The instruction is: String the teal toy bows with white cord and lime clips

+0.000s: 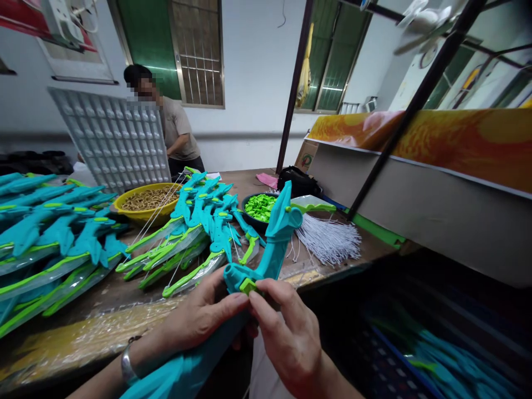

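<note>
My left hand (203, 310) is wrapped around the teal plastic body of a toy crossbow (276, 244), whose long stock runs down toward the bottom left. A small bright green plastic piece (248, 286) sits at a socket on that body. Thumb and fingertips of my right hand (291, 332) pinch this piece from the right, against the teal part. The left thumb rests close beside it. Part of my left fingers is hidden behind the body.
Finished-looking teal and green toy crossbows (199, 221) are heaped on the table. Behind them stand a yellow basin (166, 208) of rings and a dark bowl of green pieces (260, 208). White strings (330, 238) lie rightward. A blue crate (399, 360) is low right. A person (178, 127) holds a panel.
</note>
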A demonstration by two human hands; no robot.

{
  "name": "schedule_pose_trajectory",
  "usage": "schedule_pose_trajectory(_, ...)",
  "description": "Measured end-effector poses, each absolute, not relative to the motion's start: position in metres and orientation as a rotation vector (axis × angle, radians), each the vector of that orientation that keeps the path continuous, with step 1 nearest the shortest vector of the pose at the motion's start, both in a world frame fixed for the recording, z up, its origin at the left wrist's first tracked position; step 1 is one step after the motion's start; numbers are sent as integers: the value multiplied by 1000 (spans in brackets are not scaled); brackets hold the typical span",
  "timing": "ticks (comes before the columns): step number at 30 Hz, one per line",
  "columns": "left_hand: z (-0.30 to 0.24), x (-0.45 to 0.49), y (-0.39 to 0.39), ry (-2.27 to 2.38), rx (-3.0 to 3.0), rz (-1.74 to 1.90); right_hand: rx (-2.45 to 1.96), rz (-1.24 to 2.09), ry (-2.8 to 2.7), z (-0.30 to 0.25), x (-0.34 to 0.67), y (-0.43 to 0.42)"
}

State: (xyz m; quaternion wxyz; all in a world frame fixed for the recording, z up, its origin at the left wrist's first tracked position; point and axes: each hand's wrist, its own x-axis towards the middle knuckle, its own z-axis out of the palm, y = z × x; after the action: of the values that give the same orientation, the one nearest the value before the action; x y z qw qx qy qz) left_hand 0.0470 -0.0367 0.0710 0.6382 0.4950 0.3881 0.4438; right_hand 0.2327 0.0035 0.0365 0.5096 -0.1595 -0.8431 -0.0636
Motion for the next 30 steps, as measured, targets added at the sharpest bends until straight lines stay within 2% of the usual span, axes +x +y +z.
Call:
schedule_pose_trajectory(16,74,49,-42,883,1167,1008,-290,-152,-2061,46,240,2)
schedule_pose_trajectory(24,72,49,-40,990,1132,966,-281,14,-2060,45,235,7)
schedule_pose_trajectory(30,76,40,-43,1051,1217,946,-601,195,-1706,39,232,-2)
